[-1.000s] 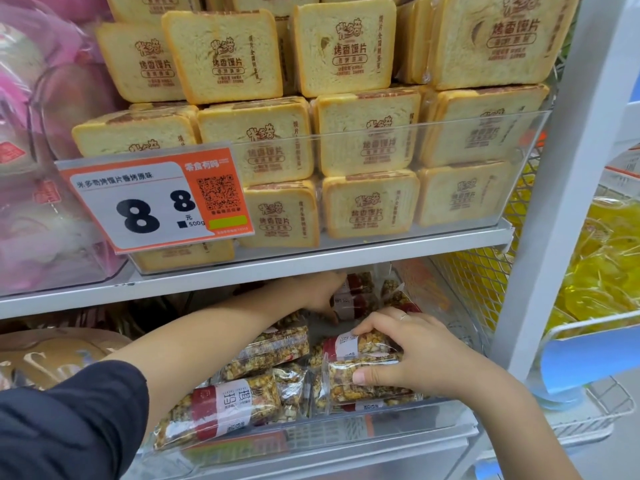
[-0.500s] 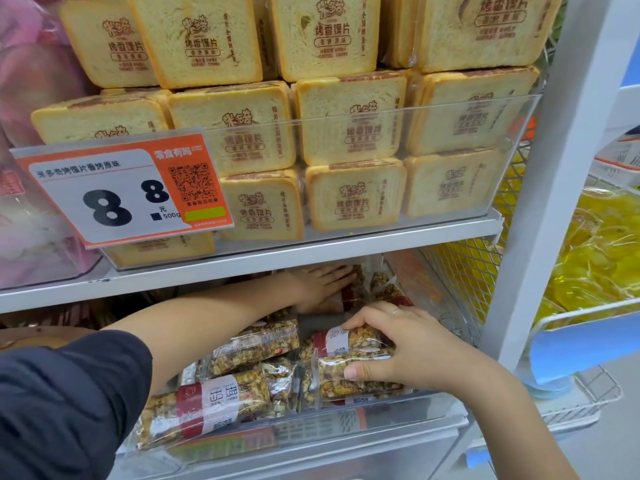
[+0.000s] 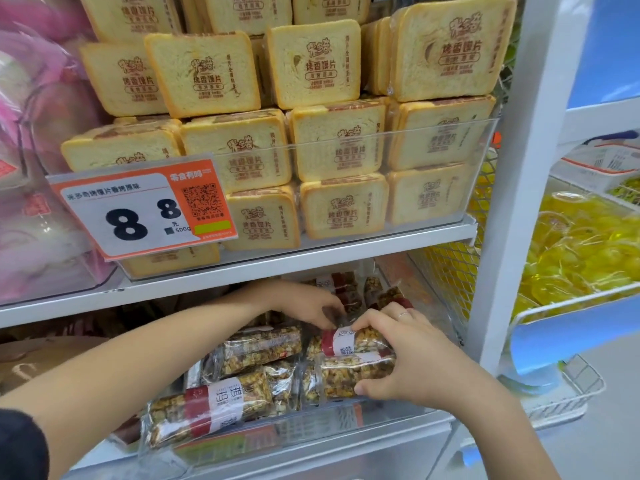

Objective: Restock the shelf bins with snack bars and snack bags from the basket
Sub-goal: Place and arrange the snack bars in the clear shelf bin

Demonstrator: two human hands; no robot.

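Left hand [image 3: 308,303] has pulled forward from the back of the clear lower bin [image 3: 311,431] and now meets the right hand [image 3: 412,355] at the top bar; camera has also tilted up, so more of the bread stack shows. Left fingers curl down onto the wrapper end of the top snack bar [image 3: 356,341], pinching it. Right hand wraps the right-hand bar stack [image 3: 346,375]: fingers over the top bar, thumb pressed against the front of the lower one, just behind the bin's front lip. Bars are long cylinders in crinkly clear film, knobbly nut-and-grain fill, red-and-white label bands. Two more bars [image 3: 207,407] lie diagonally on the bin's left side, one touching the front wall. More bars [image 3: 349,292] sit loose at the back. Headroom is tight: white shelf edge [image 3: 311,261] sits just above both wrists. Right of the bin, yellow wire mesh [image 3: 450,282] and a white upright post [image 3: 512,202] close off that side. Upper shelf holds a clear rigid bin of toast-shaped packs [image 3: 339,147], square, soft-cornered, stacked above its rim. Orange-and-white price tag [image 3: 142,209] clips to its front left. Glossy yellow packets [image 3: 581,251] fill the next bay.
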